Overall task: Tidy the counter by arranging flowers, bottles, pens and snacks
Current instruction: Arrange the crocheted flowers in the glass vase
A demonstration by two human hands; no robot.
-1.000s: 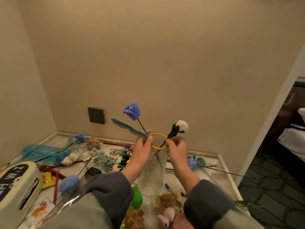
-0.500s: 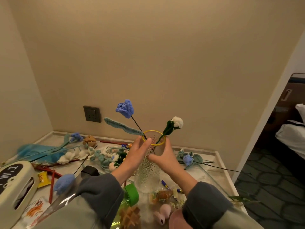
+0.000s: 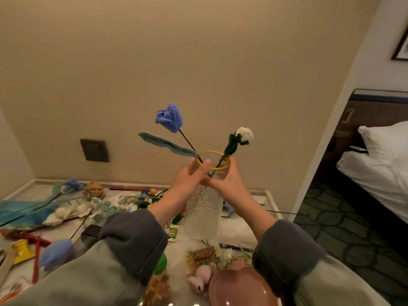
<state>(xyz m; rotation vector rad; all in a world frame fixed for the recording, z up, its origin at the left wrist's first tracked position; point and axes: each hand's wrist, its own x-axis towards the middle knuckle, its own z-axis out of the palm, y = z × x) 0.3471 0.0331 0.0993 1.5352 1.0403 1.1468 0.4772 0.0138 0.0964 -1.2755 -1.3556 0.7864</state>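
A tall textured glass vase (image 3: pixel 204 214) with a yellow rim stands at the middle of the counter. In it lean a blue crochet tulip (image 3: pixel 169 117) with a long leaf and a white crochet bud (image 3: pixel 244 134) on a green stem. My left hand (image 3: pixel 189 178) and my right hand (image 3: pixel 227 181) both wrap the vase's neck just under the rim. More crochet flowers (image 3: pixel 66 212) lie on the counter at the left. A pen (image 3: pixel 231 246) and wrapped snacks (image 3: pixel 202 255) lie in front of the vase.
A pink dish (image 3: pixel 240 288) sits at the near edge, with a pink toy (image 3: pixel 199 278) and a wooden puzzle (image 3: pixel 157 291) beside it. Red pencils (image 3: pixel 36 258) and a yellow packet (image 3: pixel 22 250) lie at the left. A wall switch (image 3: pixel 94 150) is behind. A bed (image 3: pixel 379 168) stands to the right.
Both hands slid from the flower stems at the rim down onto the vase's neck. The camera view has shifted up and right, showing more of the bed.
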